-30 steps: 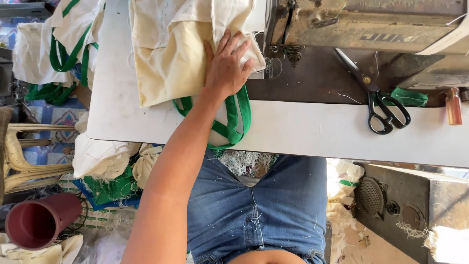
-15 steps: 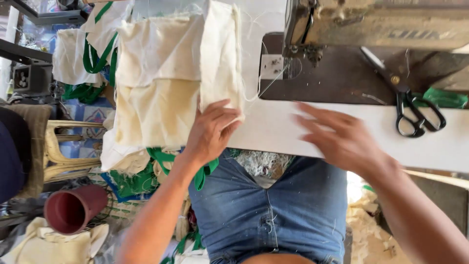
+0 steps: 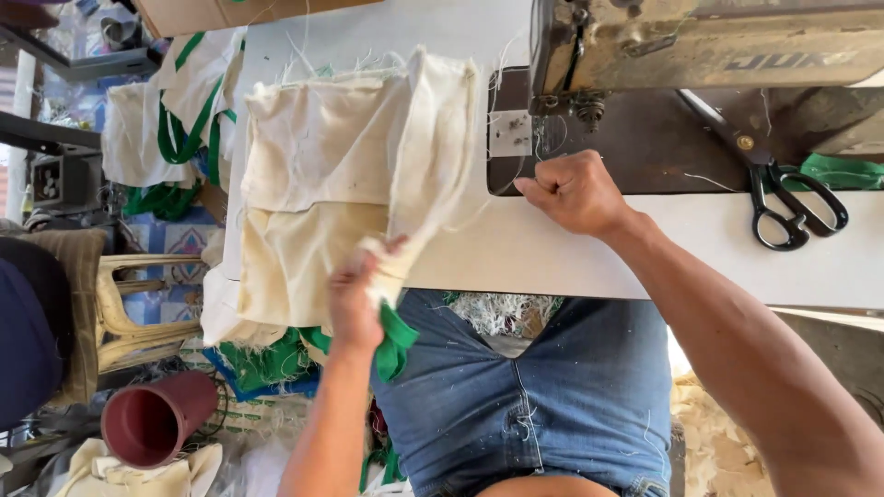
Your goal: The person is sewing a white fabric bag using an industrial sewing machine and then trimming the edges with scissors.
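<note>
A folded edge of the cream cotton cloth bag (image 3: 359,184) was pinched in the closed left hand (image 3: 357,299), with a green fabric strap (image 3: 396,339) trailing from beneath the fingers, as seen from the head camera. The bag was spread over the left part of the white sewing table (image 3: 571,253), its frayed lower edge draped off the near side. The right hand (image 3: 575,191) was curled into a loose fist on the tabletop just below the needle of the worn beige sewing machine (image 3: 700,41); whether a thread was held in it could not be told. Black-handled scissors (image 3: 783,198) were laid on the dark machine bed to the right, well apart from both hands. A maroon plastic cup (image 3: 152,419) was seen on the floor at lower left, beside more cream and green fabric.
</note>
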